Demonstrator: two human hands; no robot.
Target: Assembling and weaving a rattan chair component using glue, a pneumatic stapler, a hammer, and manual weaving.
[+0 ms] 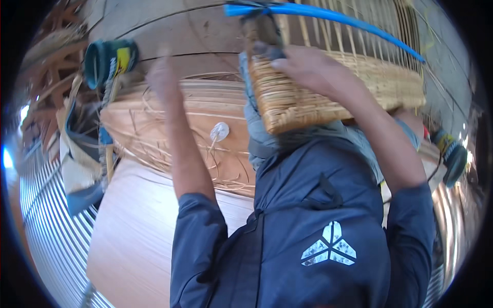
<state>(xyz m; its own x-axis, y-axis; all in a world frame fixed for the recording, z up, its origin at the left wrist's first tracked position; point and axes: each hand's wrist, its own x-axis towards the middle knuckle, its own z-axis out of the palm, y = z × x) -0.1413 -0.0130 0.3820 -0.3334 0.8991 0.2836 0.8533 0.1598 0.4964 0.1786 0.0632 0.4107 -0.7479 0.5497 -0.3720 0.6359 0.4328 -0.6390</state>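
Observation:
Across my lap lies an unfinished wicker basket (349, 82), woven tightly near me, with bare upright stakes beyond. A blue tube (328, 15) runs along the stakes' far side. My right hand (313, 72) is at the basket's left corner, thumb and fingers closed on it. Something dark grey shows at those fingertips, too blurred to name. My left hand (164, 79) is raised to the left, apart from the basket and above the wooden boards. Motion smears its fingers, so I cannot tell whether it holds a strand.
Stacked wooden boards (205, 110) with loose cane strips lie left of my lap. A clear plastic piece (220, 131) rests on them. Beyond stands a dark green container (105, 61). Pale plywood (133, 220) is at lower left, beside corrugated metal (51, 205). Another dark container (452, 154) is at right.

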